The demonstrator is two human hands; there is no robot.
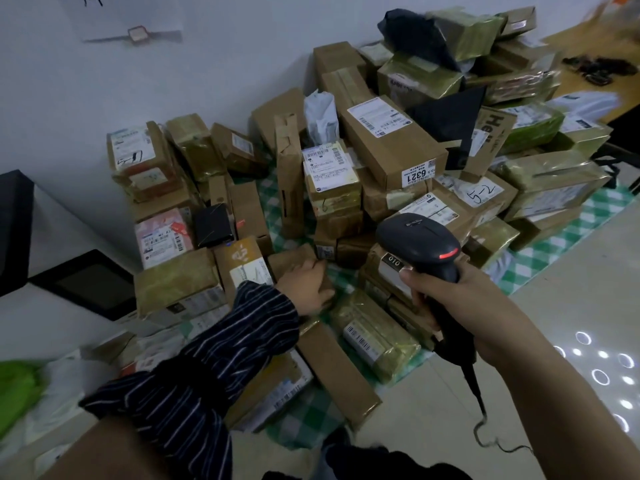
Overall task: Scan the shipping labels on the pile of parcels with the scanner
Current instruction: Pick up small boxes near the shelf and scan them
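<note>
A pile of brown cardboard parcels (391, 143) with white shipping labels lies on a green checked cloth (554, 247) against the wall. My right hand (467, 306) grips the handle of a black barcode scanner (419, 242), its red light lit, held over the front of the pile. My left hand (306, 284), in a striped sleeve, rests on a small brown parcel (294, 259) at the front of the pile, fingers curled over its edge. A taped parcel with a barcode label (374, 341) lies just below the scanner.
A long flat brown box (339, 372) lies at the front on the tiled floor (554, 341). The scanner's cable (481, 410) trails down. A dark tablet-like panel (86, 282) is at the left. A green bag (17, 389) sits at the lower left.
</note>
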